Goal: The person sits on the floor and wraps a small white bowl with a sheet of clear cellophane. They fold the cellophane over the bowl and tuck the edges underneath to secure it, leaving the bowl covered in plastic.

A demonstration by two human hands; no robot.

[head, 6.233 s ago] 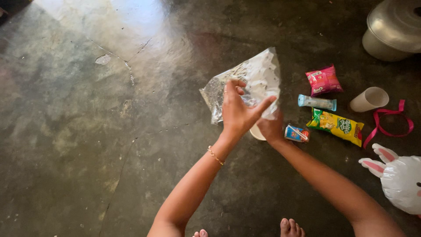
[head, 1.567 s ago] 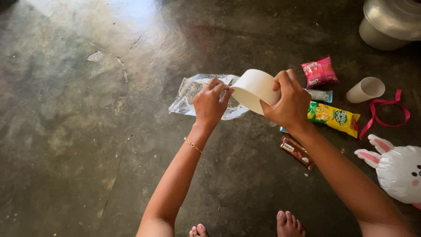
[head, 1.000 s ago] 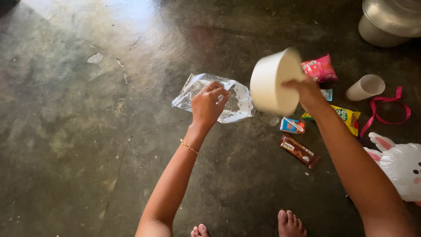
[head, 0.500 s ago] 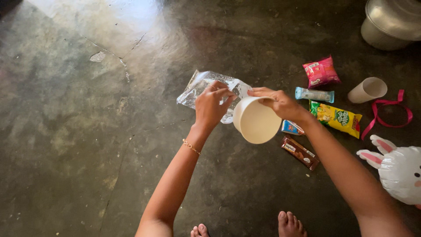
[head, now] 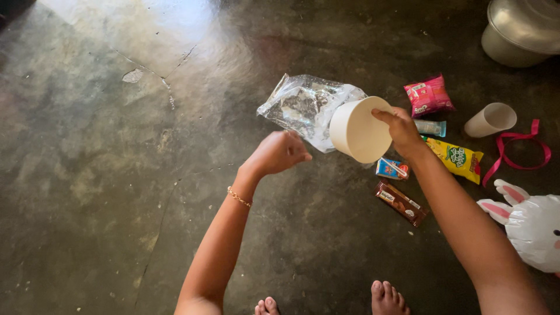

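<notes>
My right hand (head: 402, 131) grips a white paper bowl (head: 359, 131) by its rim and holds it tilted on its side above the floor, bottom toward me. A clear plastic bag (head: 303, 105) with small white dots is bunched against the bowl's far side, raised off the floor. My left hand (head: 280, 153), with a thin gold bracelet on the wrist, hovers just below the bag's lower edge with its fingers curled. Whether those fingers pinch the bag is hidden by the back of the hand.
Snacks lie on the dark concrete floor to the right: a pink packet (head: 429, 96), a blue tube (head: 431, 127), a yellow packet (head: 458, 160), a small juice box (head: 392, 169), a brown chocolate bar (head: 401, 203). Beyond lie a tipped paper cup (head: 491, 119), pink ribbon (head: 525, 157), bunny balloon (head: 534, 233) and metal pot (head: 522, 29).
The right hand lifted the bowl up and to the right and turned it. The bag rose off the floor toward the bowl. The left hand dropped back from the bag.
</notes>
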